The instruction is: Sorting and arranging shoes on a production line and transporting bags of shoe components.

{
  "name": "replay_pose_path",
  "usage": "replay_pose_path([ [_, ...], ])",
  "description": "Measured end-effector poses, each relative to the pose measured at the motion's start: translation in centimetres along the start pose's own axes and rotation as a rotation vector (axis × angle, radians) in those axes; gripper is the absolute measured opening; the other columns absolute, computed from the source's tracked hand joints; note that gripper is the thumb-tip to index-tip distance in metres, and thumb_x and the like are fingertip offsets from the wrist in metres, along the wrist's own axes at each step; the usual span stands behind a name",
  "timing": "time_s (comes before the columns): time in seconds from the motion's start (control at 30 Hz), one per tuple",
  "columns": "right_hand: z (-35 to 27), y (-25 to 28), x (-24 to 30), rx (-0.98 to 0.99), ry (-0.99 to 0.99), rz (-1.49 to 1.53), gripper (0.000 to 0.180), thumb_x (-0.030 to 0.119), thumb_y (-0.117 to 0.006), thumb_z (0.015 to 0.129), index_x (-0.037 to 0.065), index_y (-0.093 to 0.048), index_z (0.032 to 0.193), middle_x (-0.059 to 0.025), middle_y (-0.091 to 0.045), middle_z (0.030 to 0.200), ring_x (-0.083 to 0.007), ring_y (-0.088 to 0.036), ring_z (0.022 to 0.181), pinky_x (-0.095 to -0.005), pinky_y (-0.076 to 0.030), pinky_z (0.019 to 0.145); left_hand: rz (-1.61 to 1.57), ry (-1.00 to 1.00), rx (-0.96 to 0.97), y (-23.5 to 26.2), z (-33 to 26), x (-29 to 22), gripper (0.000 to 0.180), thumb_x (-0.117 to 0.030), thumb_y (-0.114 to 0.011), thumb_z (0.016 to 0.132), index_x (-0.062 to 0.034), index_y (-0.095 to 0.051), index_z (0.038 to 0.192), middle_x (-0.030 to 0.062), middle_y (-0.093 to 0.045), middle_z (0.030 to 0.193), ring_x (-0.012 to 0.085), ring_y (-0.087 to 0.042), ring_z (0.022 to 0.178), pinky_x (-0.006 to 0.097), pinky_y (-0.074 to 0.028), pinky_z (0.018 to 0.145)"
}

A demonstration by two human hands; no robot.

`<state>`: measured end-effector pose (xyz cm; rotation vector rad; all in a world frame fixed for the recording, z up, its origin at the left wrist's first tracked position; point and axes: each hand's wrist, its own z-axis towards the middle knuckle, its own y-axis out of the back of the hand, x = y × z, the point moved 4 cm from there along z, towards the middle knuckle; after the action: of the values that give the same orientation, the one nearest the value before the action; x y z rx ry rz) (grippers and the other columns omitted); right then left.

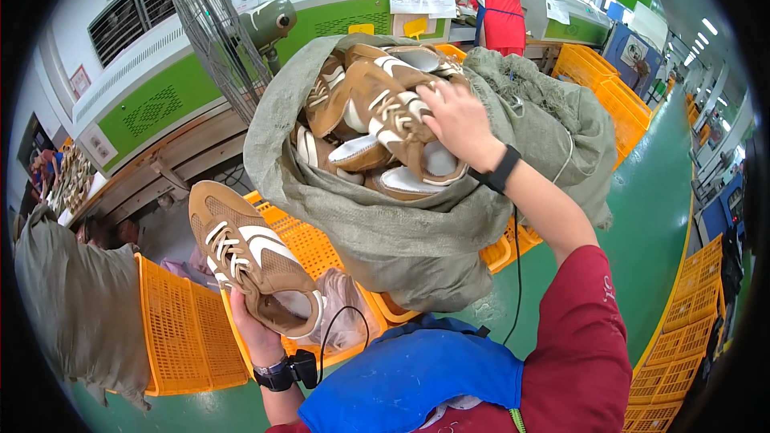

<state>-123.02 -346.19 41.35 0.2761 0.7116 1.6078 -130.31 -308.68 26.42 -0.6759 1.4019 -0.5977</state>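
My left hand grips a brown-and-white lace-up sneaker over an orange plastic crate

My right hand, half curled, touches another sneaker in a grey-green woven sack; I cannot tell if it grips.

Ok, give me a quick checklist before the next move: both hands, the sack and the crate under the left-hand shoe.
1. Left hand holding a brown shoe: ok.
2. Right hand touching a piled shoe in the sack: ok.
3. Right hand gripping it firmly: cannot tell, finger contact is partly hidden.
4. Sack mouth open: ok.
5. Orange crate free of contents: not ok, translucent plastic lies inside.
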Motion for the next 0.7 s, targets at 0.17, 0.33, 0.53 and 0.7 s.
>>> replay_pose_path([
  [0.17,-5.0,0.1,5.2,0.583,-0.007,0.419,0.026,0.031,-0.064,0.076,0.007,-0.063,0.086,-0.0114,-0.060,0.078,-0.0305,-0.059,0.076,-0.0394,-0.047,0.064,0.032,0.003,-0.016,0.4,-0.6,0.1,0.038,-0.025,-0.038,0.093,-0.0025,-0.046,0.122,0.0088,-0.055,0.117,0.0200,-0.053,0.106,0.034,-0.041,0.093],
  [0.33,-5.2,-0.7,0.0,0.459,-0.430,1.007,0.029,0.027,-0.057,0.087,0.002,-0.061,0.074,-0.0006,-0.048,0.057,-0.0078,-0.046,0.055,-0.0285,-0.039,0.052,0.111,-0.030,0.024,-0.2,-0.8,0.3,0.040,-0.028,-0.040,0.092,-0.0020,-0.047,0.122,0.0082,-0.055,0.117,0.0196,-0.053,0.106,0.034,-0.041,0.092],
  [0.53,-7.6,3.8,-2.4,-0.183,-0.777,1.610,0.012,0.008,-0.054,0.088,0.000,-0.062,0.087,-0.0003,-0.062,0.085,-0.0084,-0.057,0.081,-0.0227,-0.044,0.074,-0.001,-0.014,0.168,-6.3,0.6,0.6,0.057,-0.037,-0.046,0.080,-0.0005,-0.045,0.123,0.0116,-0.054,0.115,0.0224,-0.056,0.099,0.036,-0.047,0.084],
  [0.7,-6.9,8.2,-7.4,-0.779,-0.755,1.921,0.030,0.017,-0.046,0.094,0.002,-0.048,0.119,-0.0099,-0.055,0.119,-0.0210,-0.052,0.110,-0.0376,-0.040,0.097,0.003,0.335,0.443,-13.4,6.6,8.5,0.036,-0.028,-0.047,0.084,-0.0010,-0.055,0.107,0.0075,-0.061,0.098,0.0195,-0.058,0.089,0.032,-0.047,0.081],
])
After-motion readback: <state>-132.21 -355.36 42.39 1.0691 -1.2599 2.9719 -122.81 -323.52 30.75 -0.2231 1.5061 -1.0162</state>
